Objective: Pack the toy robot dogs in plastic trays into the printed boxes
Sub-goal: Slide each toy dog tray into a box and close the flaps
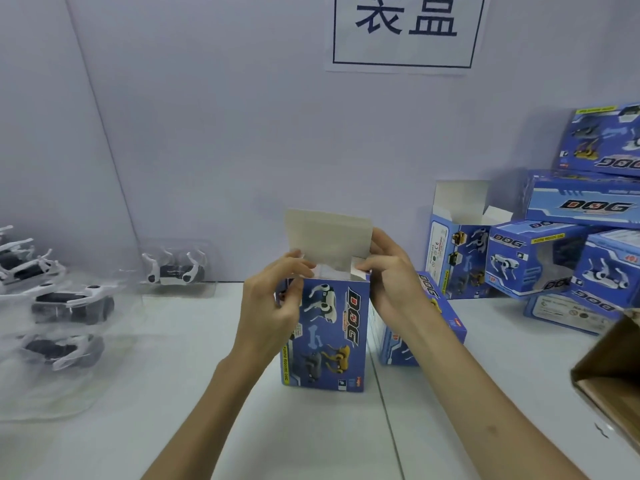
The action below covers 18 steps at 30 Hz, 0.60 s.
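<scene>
While steadying box (325, 337), folding flaps (357, 268) in
Pinching flaps with left hand (273, 306) and right hand (388, 278), clearing way for lid (329, 237)

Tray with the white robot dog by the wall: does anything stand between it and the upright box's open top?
Nothing lies on the table between tray and box. The top flap stands clear, but the left hand and right hand grip the side flaps at the mouth.
</scene>
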Each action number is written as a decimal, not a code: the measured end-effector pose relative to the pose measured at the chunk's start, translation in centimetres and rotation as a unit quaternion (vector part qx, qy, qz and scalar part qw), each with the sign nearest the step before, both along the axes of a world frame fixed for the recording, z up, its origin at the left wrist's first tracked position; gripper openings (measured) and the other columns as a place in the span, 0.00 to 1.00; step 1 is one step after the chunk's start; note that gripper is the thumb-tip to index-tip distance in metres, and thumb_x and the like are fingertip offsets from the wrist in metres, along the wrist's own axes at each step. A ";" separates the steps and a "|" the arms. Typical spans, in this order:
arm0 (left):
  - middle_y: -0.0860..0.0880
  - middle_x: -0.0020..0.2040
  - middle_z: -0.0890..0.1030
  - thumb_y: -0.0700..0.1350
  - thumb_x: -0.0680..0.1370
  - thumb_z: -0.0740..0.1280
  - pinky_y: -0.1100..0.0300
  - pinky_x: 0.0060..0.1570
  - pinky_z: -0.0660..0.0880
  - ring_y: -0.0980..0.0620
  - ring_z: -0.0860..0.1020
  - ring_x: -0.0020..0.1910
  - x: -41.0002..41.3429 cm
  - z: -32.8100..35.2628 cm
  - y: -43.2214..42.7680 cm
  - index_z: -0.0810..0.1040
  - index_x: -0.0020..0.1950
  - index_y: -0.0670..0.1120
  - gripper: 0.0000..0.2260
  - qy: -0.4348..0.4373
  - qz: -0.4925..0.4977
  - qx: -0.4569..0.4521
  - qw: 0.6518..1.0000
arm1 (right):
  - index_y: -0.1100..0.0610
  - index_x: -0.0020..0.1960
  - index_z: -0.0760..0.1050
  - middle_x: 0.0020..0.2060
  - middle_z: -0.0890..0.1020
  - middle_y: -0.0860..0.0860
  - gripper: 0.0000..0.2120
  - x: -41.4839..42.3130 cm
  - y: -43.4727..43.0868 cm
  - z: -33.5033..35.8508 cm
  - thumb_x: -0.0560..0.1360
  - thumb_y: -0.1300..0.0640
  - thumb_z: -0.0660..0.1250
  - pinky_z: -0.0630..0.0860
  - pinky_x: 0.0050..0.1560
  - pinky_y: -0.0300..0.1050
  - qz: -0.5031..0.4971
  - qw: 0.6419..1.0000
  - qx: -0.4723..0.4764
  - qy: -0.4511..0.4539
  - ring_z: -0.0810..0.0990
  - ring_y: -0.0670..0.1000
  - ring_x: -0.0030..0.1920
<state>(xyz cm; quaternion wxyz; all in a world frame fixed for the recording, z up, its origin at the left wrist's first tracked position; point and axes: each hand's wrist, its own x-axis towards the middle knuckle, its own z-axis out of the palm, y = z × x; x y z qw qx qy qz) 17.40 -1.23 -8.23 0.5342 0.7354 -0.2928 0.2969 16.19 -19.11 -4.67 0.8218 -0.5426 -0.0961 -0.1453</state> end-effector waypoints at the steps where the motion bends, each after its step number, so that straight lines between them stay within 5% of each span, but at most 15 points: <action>1: 0.51 0.53 0.84 0.34 0.79 0.62 0.64 0.47 0.79 0.55 0.78 0.63 0.6 0.0 -0.4 0.82 0.46 0.40 0.09 -0.009 0.010 -0.011 1.000 | 0.57 0.50 0.82 0.46 0.84 0.56 0.26 0.6 -0.1 0.0 0.69 0.78 0.53 0.79 0.45 0.48 0.003 1.000 0.002 -0.004 0.82 0.54 0.45; 5: 0.49 0.43 0.82 0.37 0.73 0.58 0.59 0.48 0.74 0.53 0.79 0.49 2.5 -0.2 -2.1 0.79 0.39 0.38 0.11 -0.125 0.047 0.006 0.991 | 0.56 0.36 0.84 0.35 0.83 0.53 0.25 2.2 -0.9 0.2 0.67 0.75 0.51 0.78 0.36 0.40 0.018 0.999 -0.020 -0.027 0.80 0.51 0.37; 10: 0.49 0.44 0.83 0.38 0.73 0.59 0.63 0.50 0.68 0.49 0.76 0.45 3.7 -1.5 -2.8 0.82 0.41 0.38 0.12 -0.218 0.108 0.011 0.970 | 0.59 0.30 0.81 0.45 0.86 0.58 0.17 2.6 -2.0 -0.2 0.68 0.58 0.55 0.78 0.48 0.42 0.072 0.985 -0.126 -0.097 0.83 0.55 0.49; 14: 0.48 0.49 0.84 0.38 0.73 0.58 0.60 0.51 0.70 0.47 0.77 0.46 4.1 -2.2 -2.8 0.84 0.46 0.40 0.14 -0.240 0.107 0.010 0.965 | 0.55 0.37 0.74 0.52 0.84 0.51 0.10 2.1 -2.4 0.1 0.70 0.51 0.71 0.79 0.48 0.45 0.015 0.941 -0.313 -0.124 0.83 0.52 0.56; 18: 0.50 0.52 0.82 0.38 0.75 0.59 0.61 0.52 0.69 0.51 0.73 0.49 4.0 -2.2 -2.9 0.84 0.51 0.42 0.14 -0.237 0.099 0.002 0.966 | 0.56 0.55 0.78 0.58 0.83 0.47 0.14 1.8 -2.5 0.7 0.71 0.56 0.74 0.80 0.53 0.42 0.039 0.924 -0.366 -0.098 0.82 0.50 0.59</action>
